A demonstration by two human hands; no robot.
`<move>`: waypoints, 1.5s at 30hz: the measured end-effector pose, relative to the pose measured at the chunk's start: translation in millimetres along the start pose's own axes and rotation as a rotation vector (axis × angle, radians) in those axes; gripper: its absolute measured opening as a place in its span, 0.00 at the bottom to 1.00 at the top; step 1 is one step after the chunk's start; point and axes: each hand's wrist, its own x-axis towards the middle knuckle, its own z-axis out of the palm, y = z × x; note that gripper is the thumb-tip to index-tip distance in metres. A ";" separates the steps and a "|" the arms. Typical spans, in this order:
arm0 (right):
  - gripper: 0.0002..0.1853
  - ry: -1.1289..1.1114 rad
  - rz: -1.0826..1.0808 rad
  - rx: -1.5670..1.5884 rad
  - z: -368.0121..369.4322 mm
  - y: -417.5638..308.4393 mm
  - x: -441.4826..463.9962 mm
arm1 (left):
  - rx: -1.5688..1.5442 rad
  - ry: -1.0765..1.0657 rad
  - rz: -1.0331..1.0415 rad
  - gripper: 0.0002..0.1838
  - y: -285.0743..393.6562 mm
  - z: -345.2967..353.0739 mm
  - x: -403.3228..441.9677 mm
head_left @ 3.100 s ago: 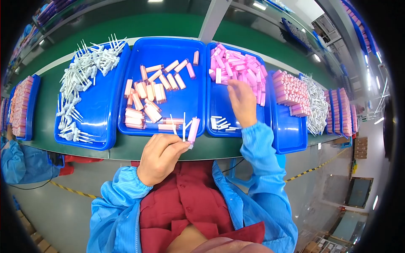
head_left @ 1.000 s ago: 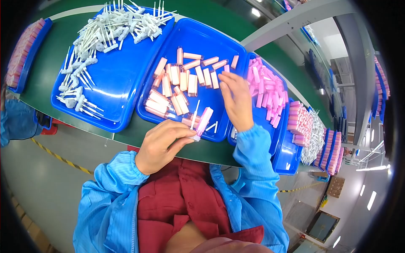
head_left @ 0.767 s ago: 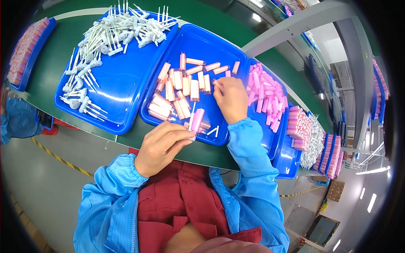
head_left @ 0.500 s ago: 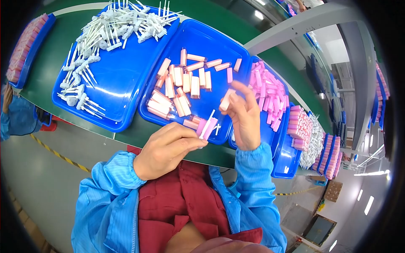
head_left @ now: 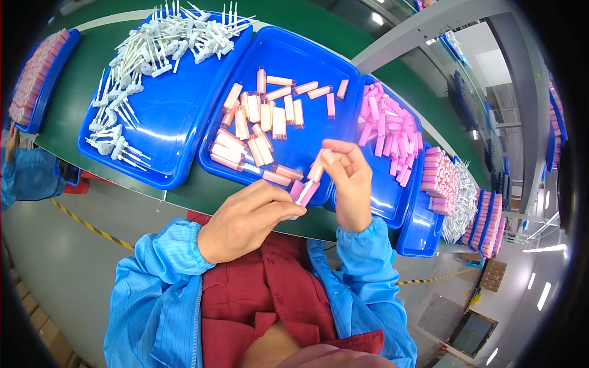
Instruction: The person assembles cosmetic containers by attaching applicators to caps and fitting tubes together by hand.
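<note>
My left hand, fingers pinched together, grips a pink lip gloss cap with a white applicator stem rising from it. A second pink piece sits against it at the fingertips. Between the thumb and fingers of my right hand is a peach lip gloss tube, tilted, its lower end meeting the applicator. I cannot tell how far the stem is inside the tube. Both hands are over the near edge of a blue tray, where several peach tubes lie scattered.
To the left, a blue tray holds white applicators. On the right, another tray carries a heap of pink caps, with stacked pink tubes beyond. A co-worker's blue sleeve shows at far left. A grey metal post rises behind.
My right hand has moved down and left with the peach tube, bringing it onto the applicator held in my left hand. Its fingers have drawn closer together. My left hand stays almost in place.
</note>
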 end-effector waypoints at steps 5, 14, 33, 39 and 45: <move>0.16 -0.028 -0.157 -0.268 6.2 0.2 -18.0 | 0.086 0.065 0.025 0.18 -5.8 3.6 1.2; 0.19 0.008 -0.265 0.004 3.7 2.9 -34.1 | -0.389 0.207 -0.219 0.46 -9.4 10.7 2.3; 0.42 -0.442 -0.783 -0.701 -4.6 1.9 -34.7 | -1.246 -0.335 -0.751 0.18 -12.7 17.4 -8.0; 0.34 -0.450 -0.674 -0.550 -17.4 -2.9 -42.0 | -0.726 -0.295 -0.630 0.16 -2.7 18.9 -17.3; 0.19 -0.461 -0.728 -0.532 -11.2 3.8 -54.2 | -0.390 -0.445 -0.314 0.15 -16.3 23.4 -29.7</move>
